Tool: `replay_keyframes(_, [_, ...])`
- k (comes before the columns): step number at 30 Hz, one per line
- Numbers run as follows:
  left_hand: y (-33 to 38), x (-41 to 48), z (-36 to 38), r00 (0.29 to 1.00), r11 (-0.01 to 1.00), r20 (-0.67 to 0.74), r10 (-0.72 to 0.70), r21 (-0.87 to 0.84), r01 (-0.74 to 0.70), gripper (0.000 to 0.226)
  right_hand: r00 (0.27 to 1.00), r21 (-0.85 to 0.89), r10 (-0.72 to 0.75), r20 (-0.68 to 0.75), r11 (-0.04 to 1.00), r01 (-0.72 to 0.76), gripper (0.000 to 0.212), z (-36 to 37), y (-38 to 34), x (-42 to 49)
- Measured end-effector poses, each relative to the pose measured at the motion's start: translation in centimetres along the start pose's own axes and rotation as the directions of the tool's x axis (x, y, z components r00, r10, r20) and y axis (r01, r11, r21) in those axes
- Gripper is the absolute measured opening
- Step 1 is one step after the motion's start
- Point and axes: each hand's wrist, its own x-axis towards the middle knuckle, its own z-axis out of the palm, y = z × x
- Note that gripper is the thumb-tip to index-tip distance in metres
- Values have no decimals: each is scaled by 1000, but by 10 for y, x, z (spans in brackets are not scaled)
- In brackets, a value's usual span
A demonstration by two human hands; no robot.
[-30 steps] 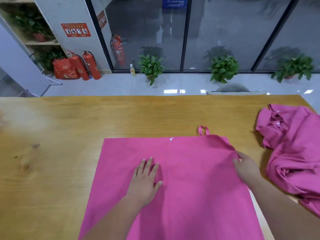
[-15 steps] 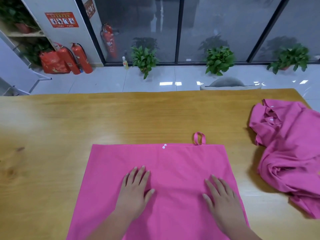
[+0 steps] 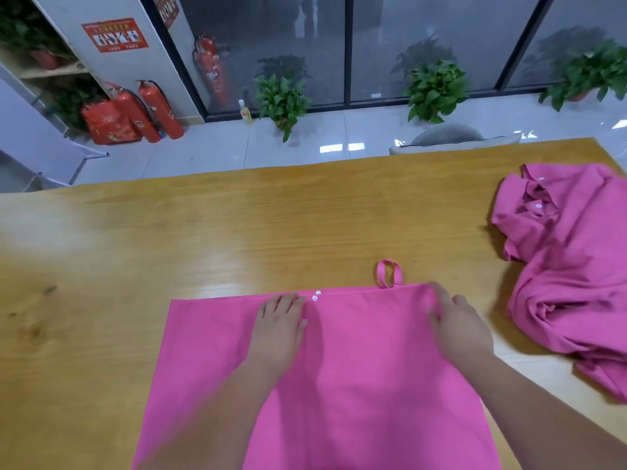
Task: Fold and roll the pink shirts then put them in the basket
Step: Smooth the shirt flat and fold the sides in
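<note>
Running off the bottom of the frame, the folded pink shirt (image 3: pixel 356 385) lies flat at the table's (image 3: pixel 169 232) near edge, so you cannot see its lower hem. Your left hand (image 3: pixel 278 329) presses straight fingers down by two white buttons (image 3: pixel 316 296) at the shirt's far edge, and your right hand (image 3: pixel 458 329) rests flat on its far right corner, neither gripping anything, a loop (image 3: pixel 389 274) poking out beyond. Bare wood spreads to the left and far edges; the crumpled pink heap (image 3: pixel 570 266) at the right edge is cut by the frame.
</note>
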Motion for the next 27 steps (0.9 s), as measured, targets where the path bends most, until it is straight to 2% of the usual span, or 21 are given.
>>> replay_keyframes(3, [4,33,-5,998,1000,67,-12,15,11,37,994,-50,-9,109,999,14,46,-15,0,27])
replay_keyframes(10, [5,70,-5,993,996,105,-59,-64,66,9,996,-93,-55,71,994,61,12,-22,3,47])
replay_keyframes(14, [7,70,-6,1000,991,3,-25,-129,25,10,996,19,-59,-70,998,61,16,-19,10,37])
replay_keyframes(18, [8,70,2,999,994,44,-31,-101,36,16,992,106,11,-124,994,2,20,-16,18,29])
replay_keyframes(21, [3,78,2,996,996,86,-17,-82,25,25,991,164,80,-103,985,-62,18,-17,17,35])
replay_keyframes(24, [-1,89,-4,985,996,174,14,-90,2,18,984,193,179,24,964,-180,20,-17,18,51])
replay_keyframes(27, [-3,99,-10,964,991,264,42,-137,-5,19,971,216,215,105,948,-233,16,-21,20,59])
